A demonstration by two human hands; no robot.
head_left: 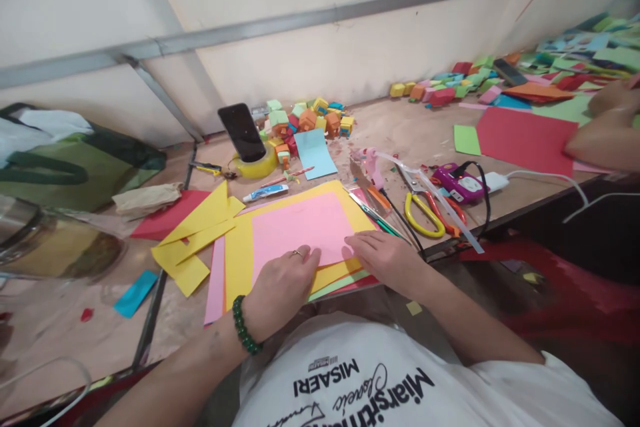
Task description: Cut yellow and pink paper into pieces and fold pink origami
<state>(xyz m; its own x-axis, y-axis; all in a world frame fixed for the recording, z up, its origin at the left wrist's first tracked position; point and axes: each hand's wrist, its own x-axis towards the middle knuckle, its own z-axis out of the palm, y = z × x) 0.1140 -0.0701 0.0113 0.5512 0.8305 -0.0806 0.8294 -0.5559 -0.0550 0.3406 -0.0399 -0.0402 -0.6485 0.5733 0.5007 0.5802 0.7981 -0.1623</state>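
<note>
A sheet of pink paper (297, 227) lies on a larger yellow sheet (237, 260), on top of a stack of coloured papers. My left hand (285, 280), with a ring and a green bead bracelet, is closed at the front edge of the pink paper. At its front right corner, my right hand (387, 257) has its fingers together over the edge, the thumb close by. What lies under the fingers is partly hidden. Right of the stack are a green-handled craft knife (383, 220) and yellow-handled scissors (423, 213).
A phone (243, 132) leans on a tape roll (257, 163) behind the stack, near small paper cubes (307, 117) and a glue tube (266, 193). Yellow strips (200, 227) lie left. A pink glue gun (373, 167) and purple power strip (460, 183) sit right. Another person's arm (607, 140) reaches over red paper.
</note>
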